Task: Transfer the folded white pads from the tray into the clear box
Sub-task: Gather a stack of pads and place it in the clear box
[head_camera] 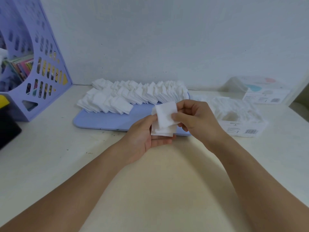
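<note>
Two bare forearms reach in from the bottom edge over a cream table (50, 164), the hands meeting just in front of a lavender tray (103, 120). The left hand (143, 138) lies palm up beneath a small stack of folded white pads (163, 129), cradling it on its fingers with the thumb against the stack's left edge. The right hand (195, 118) comes in from the right, pinching the top pad (165, 114) between thumb and fingers; that pad sits slightly askew on the stack, its upper corner raised above the others. Both hands hover above the tray's near right corner.

Beyond them, the tray's near half shows bare lavender, while its far half is crowded with rows of white pads (133, 94), most standing on edge and leaning against one another, a few slumped flat at the left end.

To the right of the tray, just beside it, sits the clear box (237, 121), already holding white pads, with a barcode label on its near wall. Farther back at right lies a clear lid or packet (260, 91) with pale printed artwork; which it is cannot be told.

At far left stands a lavender perforated file rack (41, 67) holding colourful books, with a dark object (8, 129) at the frame's edge before it. A pale wall (167, 39) closes the scene.
</note>
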{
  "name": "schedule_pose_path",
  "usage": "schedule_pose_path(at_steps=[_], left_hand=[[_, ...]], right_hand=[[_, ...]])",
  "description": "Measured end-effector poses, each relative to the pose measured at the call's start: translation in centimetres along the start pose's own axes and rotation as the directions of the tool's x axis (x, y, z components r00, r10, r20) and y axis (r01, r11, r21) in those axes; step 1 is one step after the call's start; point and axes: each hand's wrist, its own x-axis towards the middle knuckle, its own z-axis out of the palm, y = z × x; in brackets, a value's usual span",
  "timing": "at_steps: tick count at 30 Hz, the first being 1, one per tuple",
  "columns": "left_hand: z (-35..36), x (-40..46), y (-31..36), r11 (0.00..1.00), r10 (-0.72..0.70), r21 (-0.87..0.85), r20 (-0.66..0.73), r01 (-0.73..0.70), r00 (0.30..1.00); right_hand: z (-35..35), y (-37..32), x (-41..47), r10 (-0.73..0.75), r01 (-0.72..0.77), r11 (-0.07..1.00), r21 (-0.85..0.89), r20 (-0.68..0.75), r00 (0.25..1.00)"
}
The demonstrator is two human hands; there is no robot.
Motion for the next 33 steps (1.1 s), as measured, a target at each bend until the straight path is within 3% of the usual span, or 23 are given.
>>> schedule_pose_path(at_steps=[10, 12, 15, 17, 20, 24, 29, 33], left_hand=[[0.1, 0.1, 0.0, 0.999, -0.022, -0.032, -0.047, 0.020, 0.999], [0.2, 0.0, 0.0, 0.999, -0.017, -0.038, -0.065, 0.014, 0.998], [0.3, 0.0, 0.0, 1.000, -0.006, -0.013, -0.082, 0.005, 0.997], [0.2, 0.0, -0.1, 1.000, 0.002, -0.008, -0.077, -0.002, 0.997], [0.0, -0.1, 0.0, 0.999, -0.002, -0.034, -0.048, 0.000, 0.999], [-0.2, -0.1, 0.2, 0.999, 0.002, -0.035, -0.038, -0.004, 0.999], [-0.4, 0.0, -0.1, 1.000, 0.028, 0.013, -0.040, -0.027, 0.999], [-0.4, 0.0, -0.3, 0.998, 0.059, 0.035, -0.024, -0.058, 0.998]], right_hand=[[0.1, 1.0, 0.3, -0.009, 0.005, 0.991, -0.134, -0.030, 1.000], [0.1, 1.3, 0.3, -0.127, 0.103, 0.959, -0.266, -0.078, 0.989], [0.3, 1.2, 0.2, -0.371, 0.304, 0.810, -0.501, -0.037, 0.928], [0.4, 1.2, 0.1, -0.400, 0.363, 0.786, -0.501, 0.036, 0.916], [0.3, 0.9, -0.4, -0.301, 0.306, 0.826, -0.474, 0.088, 0.950], [0.1, 0.9, -0.3, -0.287, 0.315, 0.826, -0.467, 0.133, 0.949], [-0.1, 1.7, 0.4, -0.255, 0.273, 0.866, -0.418, 0.101, 0.962], [-0.1, 1.9, 0.4, -0.320, 0.319, 0.834, -0.451, 0.075, 0.944]])
